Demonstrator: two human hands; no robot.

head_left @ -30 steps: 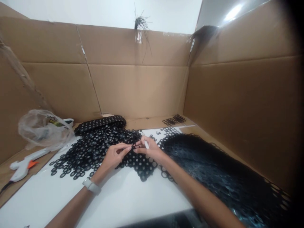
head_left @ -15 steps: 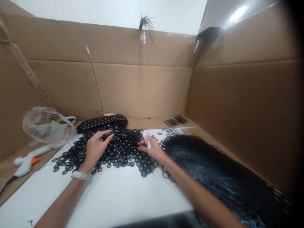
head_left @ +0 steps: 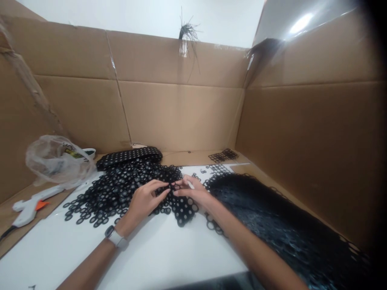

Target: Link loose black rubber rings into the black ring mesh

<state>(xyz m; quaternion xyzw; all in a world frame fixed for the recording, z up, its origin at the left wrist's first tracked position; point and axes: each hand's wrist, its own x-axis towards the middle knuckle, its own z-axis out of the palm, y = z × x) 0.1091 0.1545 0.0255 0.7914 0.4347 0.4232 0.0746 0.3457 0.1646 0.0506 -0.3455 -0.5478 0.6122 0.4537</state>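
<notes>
A heap of loose black rings lies on the white table. My left hand, with a white watch on the wrist, pinches a black ring at its fingertips. My right hand meets it fingertip to fingertip and pinches the edge of a joined mesh of black rings; a small white stick shows in that hand. The mesh runs on to the right as a long dark sheet under my right forearm.
Cardboard walls close in the back, left and right. A white glue gun with an orange trigger and a clear plastic bag lie at the left. A folded black ring piece and a small ring patch sit near the back wall.
My left hand went out to the loose ring heap half a second ago and has come back to meet my right hand's fingertips. The right hand stayed at the mesh edge.
</notes>
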